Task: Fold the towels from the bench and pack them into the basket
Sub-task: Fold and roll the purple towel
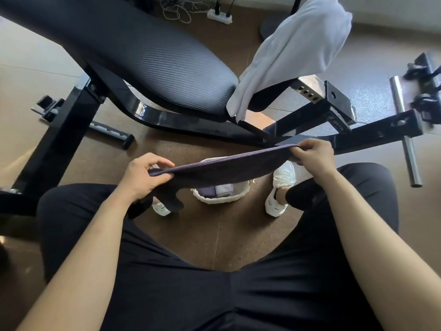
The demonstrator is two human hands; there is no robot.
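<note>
1. L hand (140, 177) + R hand (312, 155) each pinch an end of dark towel (222, 167), stretched over basket (214, 199).
2. Basket holds folded towels, maybe two.
3. White towel (293, 51) draped on bench (152, 56).

Dark purple towel (222, 168), white towel (291, 51), cream basket (214, 199), black ribbed bench (148, 56).

The stretched towel (222, 168) hangs between left hand (140, 175) and right hand (312, 155), right over the basket (214, 199) on the floor (202, 235) between the shoes (284, 174). There are folded towels (217, 189) in it, I think. The bench (155, 60) is behind, with a draped towel (293, 51) on its right end.
</note>
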